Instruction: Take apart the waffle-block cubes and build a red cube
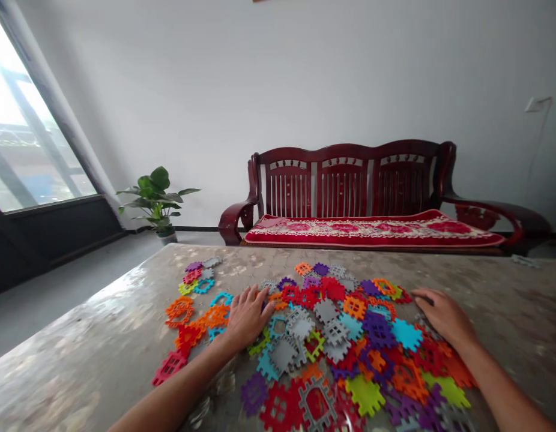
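A loose heap of flat plastic interlocking pieces with toothed edges lies in front of me in red, orange, purple, grey, blue and green. My left hand (250,315) rests palm down at the heap's left side, fingers spread, beside an orange piece (216,315). My right hand (447,317) is at the right edge, loosely curved with a gap between thumb and fingers. Its fingertips are near a red piece (404,296), and I see nothing held. Between the hands lie a grey piece (300,324), a purple piece (377,329) and a light blue piece (406,334).
The patterned table (102,336) has a glossy covering. A smaller group with a purple piece (194,266) lies at the back left, and a grey piece (525,261) at the far right. Beyond stand a wooden bench (341,180) with a red cushion and a potted plant (156,198).
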Demonstrator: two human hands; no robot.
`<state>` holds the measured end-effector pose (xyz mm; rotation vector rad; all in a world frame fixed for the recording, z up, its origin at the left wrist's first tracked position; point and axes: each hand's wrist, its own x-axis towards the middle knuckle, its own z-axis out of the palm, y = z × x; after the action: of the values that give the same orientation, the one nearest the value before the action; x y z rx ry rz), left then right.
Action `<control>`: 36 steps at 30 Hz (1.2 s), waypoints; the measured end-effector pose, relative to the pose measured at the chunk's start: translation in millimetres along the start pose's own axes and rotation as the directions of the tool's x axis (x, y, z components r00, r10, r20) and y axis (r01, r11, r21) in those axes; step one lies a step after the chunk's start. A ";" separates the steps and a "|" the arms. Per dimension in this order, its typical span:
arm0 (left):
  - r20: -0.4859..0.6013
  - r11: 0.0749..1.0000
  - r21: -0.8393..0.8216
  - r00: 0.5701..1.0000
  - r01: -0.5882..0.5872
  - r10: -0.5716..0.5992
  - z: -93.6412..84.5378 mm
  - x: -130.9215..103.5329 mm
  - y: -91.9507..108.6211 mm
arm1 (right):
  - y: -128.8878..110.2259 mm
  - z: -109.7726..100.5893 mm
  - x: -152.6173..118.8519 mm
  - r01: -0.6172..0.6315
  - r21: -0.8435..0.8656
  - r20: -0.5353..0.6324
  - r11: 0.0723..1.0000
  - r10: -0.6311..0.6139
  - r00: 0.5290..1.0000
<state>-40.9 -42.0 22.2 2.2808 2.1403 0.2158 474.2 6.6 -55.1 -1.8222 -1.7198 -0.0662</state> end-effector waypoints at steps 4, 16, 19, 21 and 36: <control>0.007 0.974 -0.172 0.989 -0.145 0.149 6.0 12.5 8.1 | 4.3 2.4 1.0 0.007 0.017 0.002 1.000 -0.007 1.000; -0.114 0.969 0.022 0.963 0.248 -0.244 -10.1 17.6 -145.3 | 8.2 1.3 2.2 0.004 0.025 0.010 1.000 -0.004 1.000; -0.075 0.903 0.011 0.901 0.430 -0.428 -8.6 7.6 -172.7 | 7.8 1.2 2.3 0.000 0.018 0.014 1.000 0.000 1.000; -0.066 0.886 -0.010 0.884 0.463 -0.463 -7.2 2.6 -175.3 | 8.2 1.2 2.5 0.001 0.021 0.018 1.000 -0.001 1.000; -0.201 0.955 -0.167 0.939 0.247 -0.278 -13.5 51.4 -145.3 | 15.2 0.0 3.8 0.006 0.059 0.013 0.998 -0.006 1.000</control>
<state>-183.5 17.7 26.2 1.9501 2.4185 0.6220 488.7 10.6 -59.5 -1.7785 -1.7180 -0.0064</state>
